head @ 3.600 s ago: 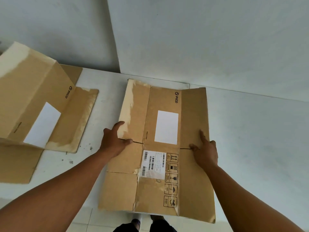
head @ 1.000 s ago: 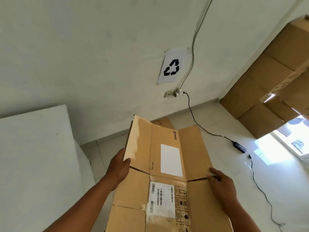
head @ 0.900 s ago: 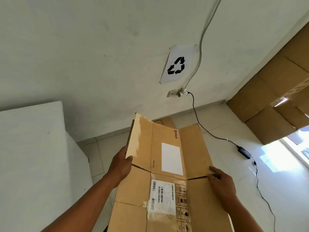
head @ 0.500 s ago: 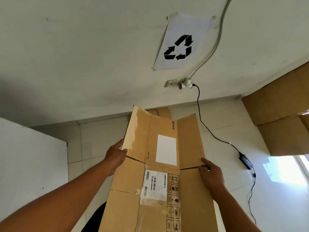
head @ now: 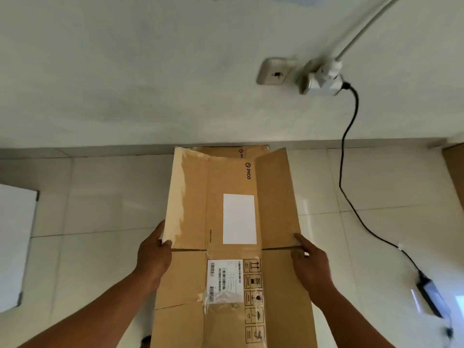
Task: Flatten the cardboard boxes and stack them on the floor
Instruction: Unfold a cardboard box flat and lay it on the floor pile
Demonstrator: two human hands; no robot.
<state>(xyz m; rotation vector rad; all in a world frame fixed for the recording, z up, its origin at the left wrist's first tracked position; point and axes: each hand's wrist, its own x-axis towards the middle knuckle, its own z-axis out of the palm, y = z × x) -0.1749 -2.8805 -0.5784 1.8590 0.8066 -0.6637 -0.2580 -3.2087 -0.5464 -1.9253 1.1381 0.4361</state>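
Head view: flattened box (head: pixel 233 247) held over the floor (head: pixel 100 197), far end above second box (head: pixel 226 149) at the floor's far edge.
Left grip (head: pixel 153 257): grasping the flattened box's left edge.
Right grip (head: pixel 311 264): grasping its right edge.

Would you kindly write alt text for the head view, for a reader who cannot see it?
A person's left hand and right hand hold a flattened cardboard box by its side edges above a tiled floor. A second flattened box lies beneath its far end; a black cable trails from a wall plug.
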